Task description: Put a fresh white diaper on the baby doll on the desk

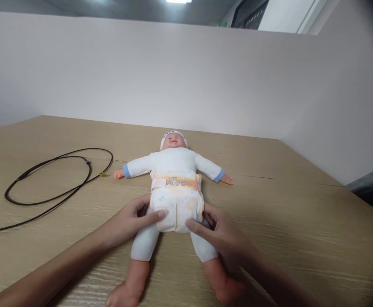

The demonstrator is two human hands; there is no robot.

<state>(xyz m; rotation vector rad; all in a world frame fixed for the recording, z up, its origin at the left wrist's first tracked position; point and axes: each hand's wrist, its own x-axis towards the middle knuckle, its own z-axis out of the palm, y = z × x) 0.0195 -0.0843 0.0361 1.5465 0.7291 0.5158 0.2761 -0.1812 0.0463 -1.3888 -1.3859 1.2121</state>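
A baby doll (pixel 173 160) lies on its back, arms spread wide and feet toward me. It wears a white outfit with blue cuffs and a white cap. Around its waist and hips is a diaper (pixel 177 200), with a printed orange band across the front and a yellow line down the middle. My left hand (pixel 135 219) grips the diaper's left edge by the leg, thumb on top and fingers curled underneath, partly hidden. On the opposite side, my right hand (pixel 217 228) holds the other leg edge in the same way, its fingertips also out of sight.
The doll lies on a wooden table (pixel 289 204) with a light grain. A black cable (pixel 45 200) with a small yellow tag is looped at the left. Behind the table stands a pale partition wall (pixel 180 76).
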